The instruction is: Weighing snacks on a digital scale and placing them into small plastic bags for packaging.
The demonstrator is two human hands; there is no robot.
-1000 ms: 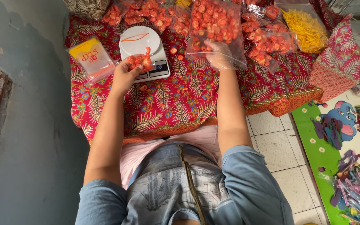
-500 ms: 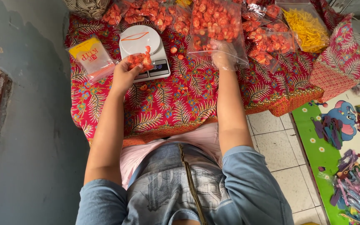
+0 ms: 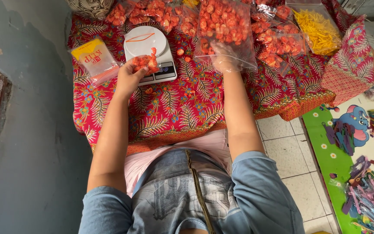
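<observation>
Our left hand (image 3: 128,78) has a tight grip on a small bag of orange snacks (image 3: 146,63), just beside the white scale (image 3: 148,43) near the tabletop's far left corner. Our right hand (image 3: 225,58) is inside the big snack bag (image 3: 226,28) by the far edge; we cannot tell its grip.

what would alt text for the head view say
Seen from above, a person's left hand holds a small bag of orange-red snacks by a white kitchen scale, while the right hand is inside a large clear bag of the same snacks on a red patterned cloth.

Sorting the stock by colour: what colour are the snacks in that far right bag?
Yellow: the far right bag holds yellow sticks, seen in the head view.
</observation>
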